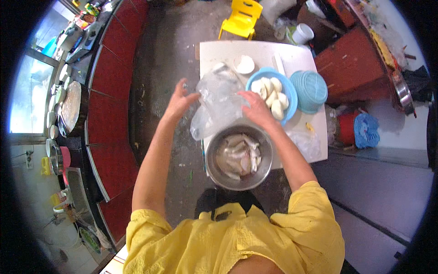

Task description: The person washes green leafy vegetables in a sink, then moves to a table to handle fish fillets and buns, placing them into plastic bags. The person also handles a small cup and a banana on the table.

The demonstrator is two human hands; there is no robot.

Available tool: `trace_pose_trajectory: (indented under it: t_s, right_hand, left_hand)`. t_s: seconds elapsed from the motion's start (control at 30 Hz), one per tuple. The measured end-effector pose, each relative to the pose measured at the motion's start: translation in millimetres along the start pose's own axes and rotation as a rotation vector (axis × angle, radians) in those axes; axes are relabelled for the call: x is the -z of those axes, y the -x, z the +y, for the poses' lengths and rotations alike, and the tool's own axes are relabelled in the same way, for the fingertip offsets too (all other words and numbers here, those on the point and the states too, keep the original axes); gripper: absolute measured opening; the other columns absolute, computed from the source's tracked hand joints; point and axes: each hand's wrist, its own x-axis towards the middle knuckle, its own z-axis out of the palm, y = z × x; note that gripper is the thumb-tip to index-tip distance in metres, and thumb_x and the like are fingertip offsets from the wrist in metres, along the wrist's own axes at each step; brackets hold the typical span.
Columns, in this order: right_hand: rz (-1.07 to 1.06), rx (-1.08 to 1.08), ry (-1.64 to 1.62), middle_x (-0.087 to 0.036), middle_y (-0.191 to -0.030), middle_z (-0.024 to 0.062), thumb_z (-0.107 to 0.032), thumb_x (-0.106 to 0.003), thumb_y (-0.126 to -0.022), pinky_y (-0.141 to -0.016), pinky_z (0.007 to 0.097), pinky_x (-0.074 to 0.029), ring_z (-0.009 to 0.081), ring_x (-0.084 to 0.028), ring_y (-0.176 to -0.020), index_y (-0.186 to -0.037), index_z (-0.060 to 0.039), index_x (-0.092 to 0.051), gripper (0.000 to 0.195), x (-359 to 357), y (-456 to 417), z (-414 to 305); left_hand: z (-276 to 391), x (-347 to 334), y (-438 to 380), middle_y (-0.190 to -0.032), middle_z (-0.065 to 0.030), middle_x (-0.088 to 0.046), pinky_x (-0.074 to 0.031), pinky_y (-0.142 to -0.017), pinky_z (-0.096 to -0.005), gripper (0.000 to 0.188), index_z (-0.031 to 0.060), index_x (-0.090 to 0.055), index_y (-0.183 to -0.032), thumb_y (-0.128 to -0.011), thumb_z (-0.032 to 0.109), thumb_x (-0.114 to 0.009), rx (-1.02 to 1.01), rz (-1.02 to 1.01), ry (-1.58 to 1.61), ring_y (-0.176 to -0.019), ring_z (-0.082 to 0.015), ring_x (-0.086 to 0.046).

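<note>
A clear plastic bag (219, 92) lies crumpled on the white table (222, 49), drooping over its left edge. My left hand (182, 99) hovers off that edge with thumb and fingers apart, holding nothing. At the bag's right side is my right hand (257, 109), its fingers spread; whether the fingertips touch the plastic cannot be told. Below the bag, a round stainless-steel basin (213, 169) contains pale strips (236, 154), perhaps fish or squid, in cloudy liquid. A light-blue plastic basin (292, 99) of whitish peeled vegetables (270, 90) sits just beyond my right hand.
An upturned blue basket (310, 90) and a small white bowl (244, 64) stand on the table. Another plastic bag (306, 144) lies at its right. Beyond is a yellow child's chair (241, 20). Red cabinets (114, 113) line the left; a white tub (303, 33) stands at the far right.
</note>
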Motion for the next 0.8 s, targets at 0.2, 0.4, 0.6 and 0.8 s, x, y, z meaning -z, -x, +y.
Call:
trace_pose_trajectory:
  t_s: [0.2, 0.4, 0.6, 0.8]
  right_hand:
    - [0.005, -0.378, -0.313, -0.067, -0.097, 0.0149, -0.02, -0.057, -0.087, -0.079, 0.0369, -0.049, 0.0291, -0.064, -0.088, -0.097, -0.0033, -0.066, 0.022, 24.8, 80.6, -9.9]
    - [-0.415, -0.583, 0.123, -0.067, -0.095, 0.0161, -0.022, -0.048, -0.092, -0.081, 0.0376, -0.05, 0.0271, -0.065, -0.094, -0.107, -0.0042, -0.063, 0.027, -79.1, 188.2, 72.3]
    - [-0.154, -0.985, 0.286, -0.035, -0.144, 0.0135, -0.03, -0.053, -0.088, -0.106, 0.047, -0.031, 0.0332, -0.032, -0.134, -0.139, -0.0154, -0.037, 0.056, -217.0, 203.9, 36.7]
    - [-0.215, -0.761, 0.135, -0.055, -0.125, 0.0118, -0.027, -0.059, -0.085, -0.102, 0.048, -0.035, 0.0328, -0.047, -0.122, -0.127, -0.0144, -0.052, 0.044, -202.7, 216.8, -35.9]
  left_hand:
    - [-121.4, 29.3, 40.0, -0.092, -0.0116, -0.061, -0.051, -0.069, -0.0331, 0.026, 0.0043, -0.052, -0.101, -0.086, 0.022, -0.063, 0.016, 0.322, 0.486, -0.08, -0.02, -0.062]
    - [-246.8, 0.9, 122.9, -0.073, -0.0075, -0.06, -0.051, -0.051, -0.0311, 0.015, 0.0068, -0.05, -0.082, -0.089, 0.018, -0.055, 0.325, 0.12, 0.354, -0.059, -0.0163, -0.059]
    - [-263.7, 1.4, 168.4, -0.07, -0.0058, -0.06, -0.049, -0.051, -0.0262, 0.025, 0.0041, -0.054, -0.08, -0.093, 0.026, -0.05, 0.358, -0.32, 0.122, -0.057, -0.0147, -0.061]
    - [-289.8, 51.7, 174.0, -0.07, -0.0044, -0.06, -0.049, -0.051, -0.0253, 0.021, 0.0043, -0.056, -0.083, -0.092, 0.023, -0.055, 0.36, -0.308, 0.013, -0.058, -0.0125, -0.06]
